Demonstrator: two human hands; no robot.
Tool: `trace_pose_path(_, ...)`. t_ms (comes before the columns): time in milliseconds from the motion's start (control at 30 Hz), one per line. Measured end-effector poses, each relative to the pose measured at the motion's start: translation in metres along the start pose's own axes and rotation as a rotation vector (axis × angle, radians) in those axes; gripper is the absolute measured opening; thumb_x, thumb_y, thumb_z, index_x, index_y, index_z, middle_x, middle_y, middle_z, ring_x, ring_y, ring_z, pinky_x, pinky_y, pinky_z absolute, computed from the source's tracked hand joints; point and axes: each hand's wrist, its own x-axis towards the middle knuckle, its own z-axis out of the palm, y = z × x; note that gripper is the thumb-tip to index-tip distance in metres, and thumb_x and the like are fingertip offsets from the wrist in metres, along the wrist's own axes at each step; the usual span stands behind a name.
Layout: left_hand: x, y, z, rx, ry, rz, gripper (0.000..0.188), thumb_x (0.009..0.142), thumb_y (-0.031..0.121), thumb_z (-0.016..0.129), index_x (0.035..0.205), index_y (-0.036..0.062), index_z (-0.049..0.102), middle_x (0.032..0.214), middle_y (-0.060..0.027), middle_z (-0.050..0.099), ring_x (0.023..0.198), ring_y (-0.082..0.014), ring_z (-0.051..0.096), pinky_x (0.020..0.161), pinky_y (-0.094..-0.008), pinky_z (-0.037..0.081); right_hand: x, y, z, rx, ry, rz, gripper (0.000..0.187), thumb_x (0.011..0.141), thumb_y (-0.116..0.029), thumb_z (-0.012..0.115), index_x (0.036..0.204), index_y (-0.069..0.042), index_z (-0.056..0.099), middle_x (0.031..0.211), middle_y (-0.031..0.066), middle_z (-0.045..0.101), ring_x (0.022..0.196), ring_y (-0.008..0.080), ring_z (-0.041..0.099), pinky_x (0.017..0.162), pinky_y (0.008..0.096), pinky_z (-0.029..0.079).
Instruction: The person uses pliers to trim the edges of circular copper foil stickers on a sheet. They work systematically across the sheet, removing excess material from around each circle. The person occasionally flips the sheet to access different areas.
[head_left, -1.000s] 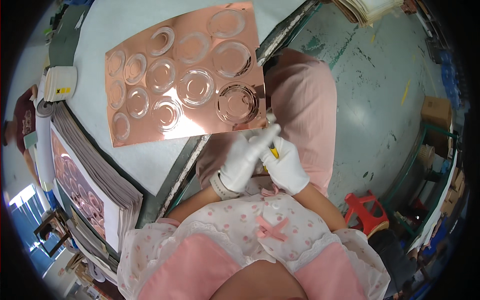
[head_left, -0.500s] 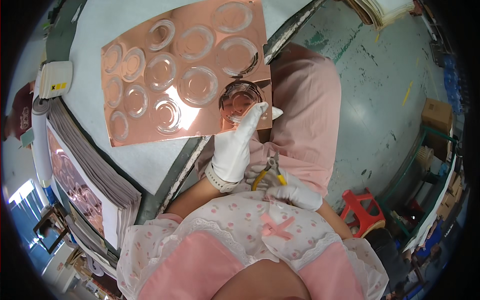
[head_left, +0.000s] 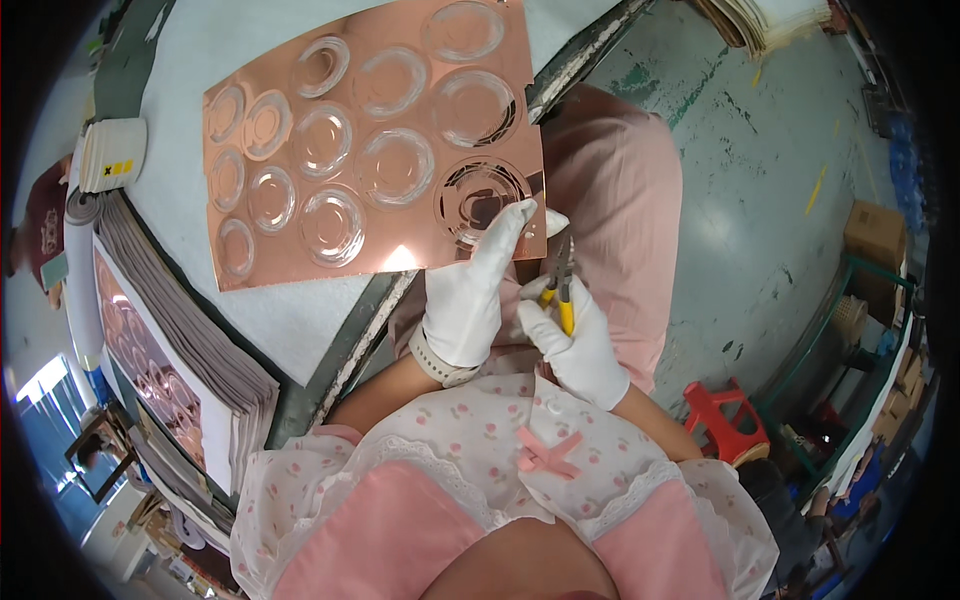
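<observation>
A shiny copper-coloured sheet (head_left: 395,222) with several embossed rings lies over the corner of the padded table. My left hand (head_left: 470,300), in a white glove, pinches its near right corner, thumb on top and the fingers mostly hidden below. My right hand (head_left: 580,345), gloved in white too, is closed around the yellow handles of a pair of small pliers or cutters (head_left: 566,285). The tool's dark jaws point up, close beside the sheet's right corner. Whether they touch the sheet I cannot tell.
The white-covered table (head_left: 290,340) has a worn dark edge. At left stands a stack of paper sheets (head_left: 215,350) with another copper sheet (head_left: 150,350) on it. A red stool (head_left: 722,425) and a green metal rack (head_left: 815,360) are at the right. A person's arm shows at far left.
My right hand has moved up from my lap with the pliers, turning their jaws up beside the sheet's corner. The left hand keeps its hold; the sheet has barely shifted.
</observation>
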Motion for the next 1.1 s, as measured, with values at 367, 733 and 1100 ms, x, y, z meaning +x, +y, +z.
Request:
trace_pose_path(367,0.002,0.006,-0.006,0.376,-0.14,0.181,0.041,0.082,-0.007,0.048,0.122,0.0038,0.045,0.112,-0.011,0.057,0.093,-0.0154,0.057,0.079,-0.0247,0.046,0.0,-0.013,0.002,-0.023,-0.089,0.082,0.022,0.084,-0.018,0.059,0.094,-0.002,0.049,0.077,0.0034,0.057,0.063,0.0078,0.05,0.056,0.0255,0.043)
trace_pose_path(733,0.002,0.007,-0.006,0.366,-0.153,0.172,0.042,0.082,-0.008,0.047,0.122,0.0037,0.044,0.112,-0.012,0.057,0.095,-0.0176,0.057,0.081,-0.0263,0.046,0.0,-0.012,0.001,0.008,-0.064,0.088,0.022,0.084,-0.018,0.059,0.092,-0.001,0.05,0.076,0.0034,0.058,0.063,0.0078,0.051,0.056,0.026,0.044)
trace_pose_path(1100,0.003,0.011,-0.001,-0.234,-0.057,-0.18,0.025,0.091,0.01,0.047,0.114,0.0021,0.051,0.105,-0.0125,0.061,0.093,-0.0142,0.058,0.077,-0.0249,0.046,-0.001,-0.017,-0.002,-0.03,-0.092,0.135,0.023,0.084,-0.02,0.059,0.092,-0.001,0.049,0.075,0.0031,0.057,0.061,0.0069,0.05,0.053,0.025,0.043)
